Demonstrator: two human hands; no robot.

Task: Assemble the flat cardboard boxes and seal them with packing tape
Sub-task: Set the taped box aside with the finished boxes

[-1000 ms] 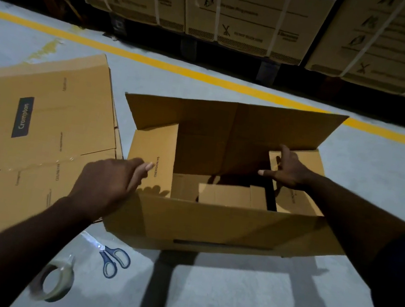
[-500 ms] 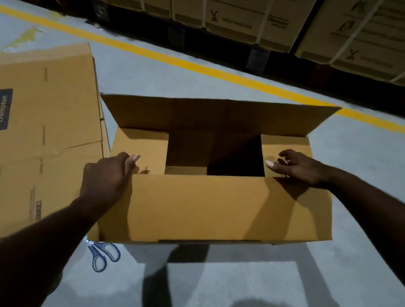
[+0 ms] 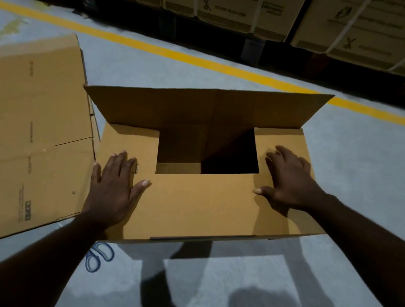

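1. Box (image 3: pixel 211 231) sits on the floor (image 3: pixel 350 175), just ahead of the feet. Its long axis runs left to right across the view. Flat stack (image 3: pixel 22 139) lies just beside its left end.
2. Left side flap (image 3: pixel 130 140), right side flap (image 3: pixel 277 140) and near flap (image 3: pixel 202 200) are folded down. Far flap (image 3: pixel 210 112) stands up, leaning away, with a dark opening in front of it.
3. Left grip (image 3: pixel 114 187): palm flat, fingers straight and spread, pressing where the near flap meets the left side flap.
4. Right grip (image 3: pixel 289 182): fingers spread, pressing the right side flap, thumb on the near flap. Neither grip pinches anything.
5. Key relation: the far flap lies beyond both grips, across the opening, with its hinge parallel to the long axis. The right grip looks nearer to it.
6. Judgement: next move is a reach over the opening to draw the far flap toward the body, while the other grip holds the near flap down.
7. Scissors (image 3: pixel 99 256) lie on the floor by the near-left corner. No tape in view.
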